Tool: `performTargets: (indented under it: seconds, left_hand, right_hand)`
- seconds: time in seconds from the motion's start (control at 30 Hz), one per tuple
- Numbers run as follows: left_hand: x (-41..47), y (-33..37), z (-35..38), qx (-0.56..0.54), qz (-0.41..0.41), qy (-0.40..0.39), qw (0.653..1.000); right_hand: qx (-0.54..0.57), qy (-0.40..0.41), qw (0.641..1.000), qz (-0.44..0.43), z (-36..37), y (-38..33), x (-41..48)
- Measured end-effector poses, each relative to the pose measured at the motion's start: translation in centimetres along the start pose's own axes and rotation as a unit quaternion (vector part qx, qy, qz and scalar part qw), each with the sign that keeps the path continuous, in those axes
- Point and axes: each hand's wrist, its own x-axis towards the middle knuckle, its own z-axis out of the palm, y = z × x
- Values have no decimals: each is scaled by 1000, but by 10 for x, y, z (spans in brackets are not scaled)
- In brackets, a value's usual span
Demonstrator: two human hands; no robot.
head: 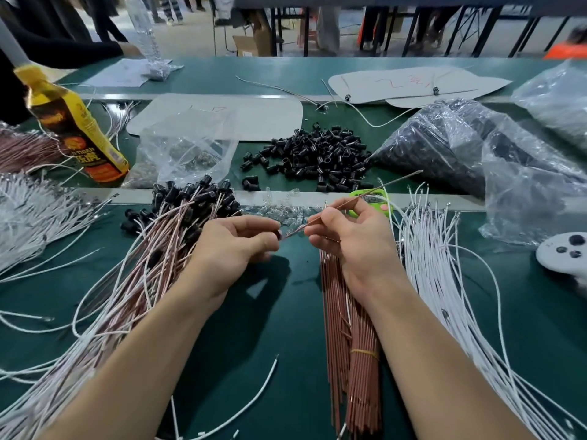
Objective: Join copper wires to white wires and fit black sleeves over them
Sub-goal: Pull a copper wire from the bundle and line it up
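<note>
Thin copper-coloured wire (368,194): fingers of right hand (352,242) pinch it; left hand (232,246) pinches small black sleeve (279,235). Sleeving apparently underway; next, steady threading.

Both forearms bare, in from the bottom edge, angling twd each other. L hand (235,246): back of hand up, wrist bent a bit inward, fingers curled, thumb & fingertips pinched tight at the near end of a copper wire (381,190). Sth small & dark sits in the pinch, can't tell what. R hand (352,239): thumb side up, thumb & forefinger pinching the same wire just further along, other fingers curled under. Hands near each other at approx the same height, fingertips facing, not touching.
</note>
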Motion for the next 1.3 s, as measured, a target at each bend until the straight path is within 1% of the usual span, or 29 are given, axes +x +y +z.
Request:
performTargets:
  seconds: [0.1,0.27,0.37,0.5,0.6,0.9,1.03,1.23,1.3]
  left_hand:
    - [-2,3,-1,-50,-10,-37,998]
    - [-3,4,1,-72,-16,-48,996]
    - [-4,5,0,-83,-25,-70,994]
    - [-4,5,1,-81,-21,-73,994]
    - [-5,6,1,-78,-14,-59,995]
    - [-7,11,3,-72,8,-4,997]
    - [-6,8,3,-50,12,-12,999]
    - [-5,4,4,-37,3,-16,999]
    - [-6,4,6,-48,0,-21,999]
  right_hand:
    - [10,13,1000,-8,-1,1,2]
    - [9,24,1000,-17,-2,3,3]
    - [1,15,1000,-16,-2,3,2]
    - [-20,-12,1000,-18,-2,2,-1]
    - [-24,-29,999,-13,-2,1,-2]
    - [-38,-20,999,-31,-3,1,-4]
    - [-36,-41,998,-19,-3,3,-3]
    - [49,-26,998,13,-7,2,1]
    - [43,-39,998,16,-7,3,1]
